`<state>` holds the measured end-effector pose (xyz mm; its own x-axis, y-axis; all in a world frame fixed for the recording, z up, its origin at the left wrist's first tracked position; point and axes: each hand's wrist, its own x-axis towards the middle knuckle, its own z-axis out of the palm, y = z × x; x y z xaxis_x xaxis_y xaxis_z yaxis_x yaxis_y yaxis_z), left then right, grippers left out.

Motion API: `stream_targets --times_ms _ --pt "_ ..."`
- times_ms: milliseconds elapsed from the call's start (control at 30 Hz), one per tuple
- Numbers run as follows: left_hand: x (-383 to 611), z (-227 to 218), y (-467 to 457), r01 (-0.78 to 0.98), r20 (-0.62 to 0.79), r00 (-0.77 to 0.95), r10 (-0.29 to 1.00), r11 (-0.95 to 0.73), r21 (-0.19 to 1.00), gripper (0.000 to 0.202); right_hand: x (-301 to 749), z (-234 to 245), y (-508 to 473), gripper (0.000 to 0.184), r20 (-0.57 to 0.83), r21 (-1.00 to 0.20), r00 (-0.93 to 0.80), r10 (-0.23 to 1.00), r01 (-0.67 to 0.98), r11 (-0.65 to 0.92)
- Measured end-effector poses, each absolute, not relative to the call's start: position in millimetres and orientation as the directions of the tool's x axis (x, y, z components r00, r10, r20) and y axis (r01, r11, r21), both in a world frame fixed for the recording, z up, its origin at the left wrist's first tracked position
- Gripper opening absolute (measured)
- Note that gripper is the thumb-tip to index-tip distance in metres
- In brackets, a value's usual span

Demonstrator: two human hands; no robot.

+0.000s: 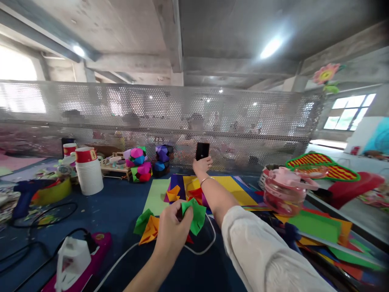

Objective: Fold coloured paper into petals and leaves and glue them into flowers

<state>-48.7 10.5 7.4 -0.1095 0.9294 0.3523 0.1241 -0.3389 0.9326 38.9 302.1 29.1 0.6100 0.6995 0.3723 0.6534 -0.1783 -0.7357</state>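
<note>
My left hand (174, 227) pinches a green folded paper piece (197, 217) between thumb and fingers, above the blue tabletop. My right hand (202, 164) is stretched far forward, its fingers closed around the lower part of a dark phone (202, 150) that stands upright near the perforated panel. Just left of my left hand lie an orange folded paper piece (150, 230) and another green one (142, 221). A smaller orange folded piece (173, 193) and a red one (196, 194) rest beyond it on coloured sheets, partly hidden by my hands.
Paper balls (141, 170) stand at the back beside white paper cups (88, 174). A glue gun (24, 194) and a magenta power strip (97, 251) with cables are at left. A pink clear jar (284, 192) and coloured paper sheets (316, 225) lie right, before a perforated metal screen (152, 109).
</note>
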Motion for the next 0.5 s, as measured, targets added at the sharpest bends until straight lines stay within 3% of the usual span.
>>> stream_targets --times_ms 100,267,500 --pt "-48 5 11 0.144 0.347 -0.114 0.931 -0.330 0.933 0.022 42 26 305 0.046 0.363 -0.743 0.612 0.702 0.645 -0.179" --pt "-47 2 13 0.151 0.362 -0.130 0.923 -0.343 0.927 0.022 44 23 310 0.086 0.339 -0.760 0.614 0.713 0.625 -0.177" --pt "-47 2 13 0.162 0.351 -0.110 0.930 -0.331 0.929 0.021 43 20 314 0.086 0.313 -0.760 0.608 0.729 0.621 -0.192"
